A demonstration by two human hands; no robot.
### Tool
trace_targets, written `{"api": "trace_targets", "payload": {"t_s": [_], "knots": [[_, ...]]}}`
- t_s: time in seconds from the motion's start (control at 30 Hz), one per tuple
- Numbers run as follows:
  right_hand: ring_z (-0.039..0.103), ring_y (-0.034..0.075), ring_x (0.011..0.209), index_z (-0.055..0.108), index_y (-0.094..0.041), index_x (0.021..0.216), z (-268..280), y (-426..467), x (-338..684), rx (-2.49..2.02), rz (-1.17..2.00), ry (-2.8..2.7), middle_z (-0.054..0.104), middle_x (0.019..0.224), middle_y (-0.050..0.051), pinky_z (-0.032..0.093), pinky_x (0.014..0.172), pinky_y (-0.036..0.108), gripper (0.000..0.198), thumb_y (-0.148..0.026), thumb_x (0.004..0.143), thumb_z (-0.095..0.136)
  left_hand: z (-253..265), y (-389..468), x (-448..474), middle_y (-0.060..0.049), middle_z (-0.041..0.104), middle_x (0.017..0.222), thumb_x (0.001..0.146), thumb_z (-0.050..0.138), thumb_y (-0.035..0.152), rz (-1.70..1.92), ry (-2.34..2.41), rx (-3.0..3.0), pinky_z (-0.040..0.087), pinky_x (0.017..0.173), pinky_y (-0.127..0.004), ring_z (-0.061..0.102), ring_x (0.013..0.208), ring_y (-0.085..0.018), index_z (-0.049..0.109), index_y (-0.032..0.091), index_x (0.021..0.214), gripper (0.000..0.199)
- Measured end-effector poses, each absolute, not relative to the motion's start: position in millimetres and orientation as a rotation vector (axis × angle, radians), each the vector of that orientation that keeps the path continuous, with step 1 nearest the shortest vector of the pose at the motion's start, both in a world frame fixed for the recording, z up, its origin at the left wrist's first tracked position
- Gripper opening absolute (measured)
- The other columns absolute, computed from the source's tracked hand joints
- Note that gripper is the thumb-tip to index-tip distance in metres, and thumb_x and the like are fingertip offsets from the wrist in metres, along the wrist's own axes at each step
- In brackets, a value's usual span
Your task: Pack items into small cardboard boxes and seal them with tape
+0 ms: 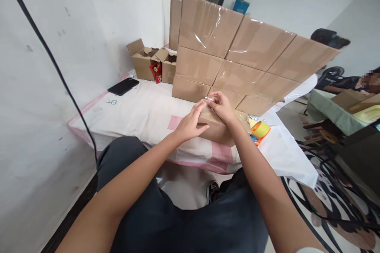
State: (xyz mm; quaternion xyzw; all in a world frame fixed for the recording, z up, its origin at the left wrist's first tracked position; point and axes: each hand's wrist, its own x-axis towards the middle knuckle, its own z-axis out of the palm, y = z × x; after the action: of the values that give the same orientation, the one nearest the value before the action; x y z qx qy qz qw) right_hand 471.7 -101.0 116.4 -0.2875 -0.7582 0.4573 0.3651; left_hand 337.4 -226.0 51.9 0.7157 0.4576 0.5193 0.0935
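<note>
A closed cardboard box point(215, 133) lies on the cloth-covered table in front of me. My left hand point(191, 121) rests against its left end, fingers stretched out and thumb apart. Over the top of the box, my right hand point(222, 107) has its thumb and fingertips pinched on a shiny piece of clear tape point(209, 99); how far the tape runs is hidden by the fingers. Just right of the box sits an orange tape dispenser point(263, 136) with a yellow roll point(260, 129).
Behind the box rises a stack of taped cardboard boxes point(237, 73). Two open boxes point(144, 65), a red packet point(156, 72) and a black phone point(124, 86) are at the left. A black cable point(56, 65) hangs by the wall; another person point(350, 83) is far right.
</note>
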Motion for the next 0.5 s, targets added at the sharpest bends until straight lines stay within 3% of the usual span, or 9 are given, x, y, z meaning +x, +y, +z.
{"api": "trace_targets", "payload": {"t_s": [0.07, 0.13, 0.23, 0.33, 0.5], "knots": [[0.056, 0.013, 0.065, 0.051, -0.022, 0.102, 116.0, -101.0, 471.1, -0.753, 1.173, -1.944, 0.061, 0.071, -0.005, 0.045, 0.066, 0.029, 0.039, -0.033, 0.072, 0.072, 50.4, -226.0, 339.7, -0.017, 0.035, 0.159, 0.084, 0.069, 0.028, 1.657, 1.37, 1.991, 0.039, 0.117, -0.046, 0.038, 0.147, -0.03, 0.031, 0.024, 0.151, 0.077], [0.056, 0.013, 0.064, 0.05, -0.022, 0.102, 115.5, -100.4, 470.7, -0.765, 1.18, -1.933, 0.06, 0.071, -0.005, 0.045, 0.066, 0.029, 0.04, -0.034, 0.071, 0.072, 50.7, -223.8, 342.8, -0.017, 0.05, 0.145, 0.084, 0.069, 0.031, 1.782, 1.458, 1.744, 0.047, 0.106, -0.042, 0.056, 0.129, -0.027, 0.042, 0.02, 0.142, 0.065], [0.056, 0.013, 0.063, 0.049, -0.023, 0.102, 114.3, -99.0, 470.3, -0.763, 1.179, -1.943, 0.062, 0.071, -0.005, 0.044, 0.066, 0.029, 0.042, -0.035, 0.071, 0.074, 55.2, -218.2, 345.5, -0.008, 0.066, 0.105, 0.084, 0.065, 0.036, 1.824, 1.556, 1.34, 0.049, 0.084, -0.033, 0.063, 0.091, -0.019, 0.062, 0.017, 0.105, 0.028], [0.055, 0.013, 0.063, 0.049, -0.023, 0.102, 113.8, -98.5, 470.2, -0.754, 1.171, -1.951, 0.062, 0.071, -0.005, 0.044, 0.066, 0.029, 0.041, -0.035, 0.071, 0.073, 62.9, -213.2, 343.7, -0.001, 0.061, 0.073, 0.084, 0.061, 0.036, 1.761, 1.466, 1.217, 0.042, 0.073, -0.028, 0.056, 0.073, -0.015, 0.059, 0.018, 0.072, 0.022], [0.056, 0.013, 0.063, 0.05, -0.022, 0.102, 115.5, -100.4, 470.2, -0.765, 1.155, -1.952, 0.062, 0.07, -0.005, 0.044, 0.066, 0.029, 0.038, -0.031, 0.071, 0.069, 79.0, -214.9, 341.6, 0.003, 0.053, 0.06, 0.077, 0.062, 0.03, 1.741, 1.315, 1.132, 0.036, 0.064, -0.026, 0.048, 0.063, -0.012, 0.054, 0.018, 0.059, 0.023]]}}
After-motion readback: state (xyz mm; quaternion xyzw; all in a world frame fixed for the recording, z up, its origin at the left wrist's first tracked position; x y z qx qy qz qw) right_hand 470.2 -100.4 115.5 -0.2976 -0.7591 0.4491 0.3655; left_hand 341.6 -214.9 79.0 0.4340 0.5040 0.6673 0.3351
